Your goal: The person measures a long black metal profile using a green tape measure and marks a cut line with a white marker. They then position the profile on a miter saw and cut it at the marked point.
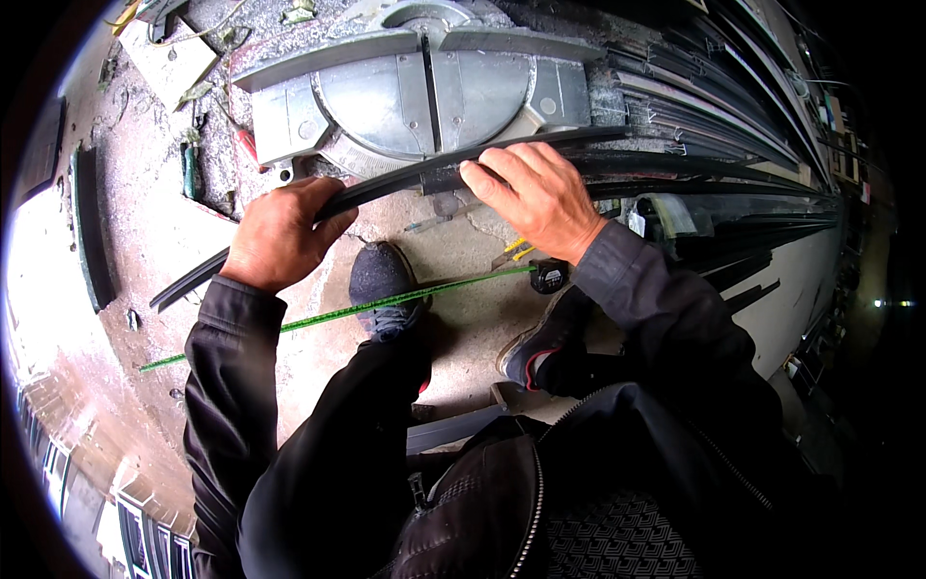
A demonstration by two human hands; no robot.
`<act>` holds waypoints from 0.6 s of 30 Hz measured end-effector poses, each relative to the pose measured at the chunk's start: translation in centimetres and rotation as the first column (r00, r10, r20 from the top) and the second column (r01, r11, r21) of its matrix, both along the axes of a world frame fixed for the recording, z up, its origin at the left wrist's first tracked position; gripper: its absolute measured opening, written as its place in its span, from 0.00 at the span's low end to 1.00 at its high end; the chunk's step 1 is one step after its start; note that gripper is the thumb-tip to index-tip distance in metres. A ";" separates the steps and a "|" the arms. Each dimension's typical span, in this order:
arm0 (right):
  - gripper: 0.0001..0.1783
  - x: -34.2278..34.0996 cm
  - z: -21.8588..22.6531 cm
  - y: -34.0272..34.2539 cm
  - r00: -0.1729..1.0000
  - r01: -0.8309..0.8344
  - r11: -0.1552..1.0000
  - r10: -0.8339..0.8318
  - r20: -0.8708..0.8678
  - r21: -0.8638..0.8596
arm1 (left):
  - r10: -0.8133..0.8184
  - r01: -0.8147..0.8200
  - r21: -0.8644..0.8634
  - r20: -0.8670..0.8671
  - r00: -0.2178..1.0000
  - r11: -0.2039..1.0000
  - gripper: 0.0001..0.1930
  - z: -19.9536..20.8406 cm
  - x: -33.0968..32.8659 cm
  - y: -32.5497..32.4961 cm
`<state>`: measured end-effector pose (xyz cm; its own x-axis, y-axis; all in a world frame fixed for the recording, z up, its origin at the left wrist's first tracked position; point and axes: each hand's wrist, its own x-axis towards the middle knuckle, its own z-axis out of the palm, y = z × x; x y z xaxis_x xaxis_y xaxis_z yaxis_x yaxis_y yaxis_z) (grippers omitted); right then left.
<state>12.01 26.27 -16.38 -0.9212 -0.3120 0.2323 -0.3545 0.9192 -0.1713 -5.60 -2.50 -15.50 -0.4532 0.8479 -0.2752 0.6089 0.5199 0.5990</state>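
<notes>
A long black profile strip (400, 177) slants across in front of me, rising from lower left to upper right. My left hand (280, 236) is closed around it, fingers over the top and thumb underneath. Farther right, my right hand (540, 193) has bent fingers on the same strip; its grip is partly hidden. Just beyond the strip lies a silver mitre saw base (371, 96) with a dark slot down its middle. Below my hands, a black tape measure (549, 276) has its green blade (415, 293) drawn out to the left, passing over my shoe.
Many dark profiles (714, 106) lie stacked at the right. A red-handled screwdriver (246, 145) and a green-handled tool (189, 169) are left of the saw base. A yellow cutter (511, 253) lies near the tape measure. My shoes (382, 280) stand on the dusty floor.
</notes>
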 end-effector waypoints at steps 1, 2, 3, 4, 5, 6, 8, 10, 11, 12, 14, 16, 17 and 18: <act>0.22 0.2 -0.3 0.0 1.000 -0.004 1.000 0.004 0.006 0.000 | 0.001 -0.001 0.002 0.000 1.000 1.000 0.16 0.0 0.0 0.0; 0.22 0.3 -0.5 0.0 1.000 -0.009 1.000 0.008 0.011 0.001 | 0.001 -0.001 0.004 0.001 1.000 1.000 0.16 0.0 0.0 0.1; 0.22 0.3 -0.6 0.0 1.000 -0.003 1.000 0.003 0.016 -0.002 | 0.002 -0.002 0.007 0.001 1.000 1.000 0.16 0.0 0.1 0.1; 0.22 0.4 -0.6 0.0 1.000 0.003 1.000 -0.003 0.021 -0.005 | -0.002 0.002 0.013 -0.004 1.000 1.000 0.16 -0.1 0.1 0.1; 0.22 0.4 -0.7 0.0 1.000 0.009 1.000 -0.009 0.026 -0.007 | -0.006 0.006 0.020 -0.008 1.000 1.000 0.16 -0.2 0.0 0.1; 0.23 0.4 -0.6 0.0 1.000 0.009 1.000 -0.009 0.010 0.003 | -0.010 0.011 0.027 -0.013 1.000 1.000 0.16 -0.3 0.0 0.1; 0.24 0.2 -0.7 0.0 1.000 0.005 1.000 -0.004 -0.024 0.013 | -0.007 0.008 0.042 -0.020 1.000 0.999 0.16 -0.2 0.0 0.1; 0.26 0.0 -0.8 0.1 0.998 0.052 0.999 -0.052 -0.023 0.011 | -0.019 0.020 0.046 -0.040 0.999 0.999 0.17 -0.2 0.0 0.1; 0.27 -0.1 -0.9 0.2 0.997 0.078 0.997 -0.078 -0.022 0.013 | -0.032 0.035 0.043 -0.057 0.998 0.998 0.18 -0.3 -0.1 0.2; 0.29 -0.2 -0.7 0.2 0.995 0.095 0.996 -0.095 -0.009 0.000 | -0.046 0.049 0.040 -0.074 0.996 0.998 0.18 -0.4 -0.2 0.2; 0.29 -0.4 -0.9 0.3 0.994 0.102 0.994 -0.100 0.043 -0.042 | -0.040 0.042 0.026 -0.078 0.996 0.999 0.20 -0.4 -0.2 0.0; 0.29 -0.5 -1.1 0.6 0.992 0.101 0.994 -0.098 0.079 -0.040 | -0.042 0.045 0.029 -0.085 0.995 0.999 0.22 -0.5 -0.2 0.1; 0.28 -0.4 -1.2 0.8 0.989 0.102 0.994 -0.098 0.110 -0.034 | -0.047 0.051 0.039 -0.090 0.995 0.998 0.23 -0.7 -0.3 0.2; 0.28 -0.3 -1.3 1.0 0.985 0.104 0.994 -0.099 0.140 -0.029 | -0.053 0.057 0.049 -0.094 0.994 0.997 0.24 -0.8 -0.3 0.3</act>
<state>11.67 27.23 -17.68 -0.9717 -0.2092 0.1096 -0.2304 0.9416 -0.2457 -5.92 -2.19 -16.34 -0.4270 0.8842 -0.1894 0.6898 0.4539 0.5640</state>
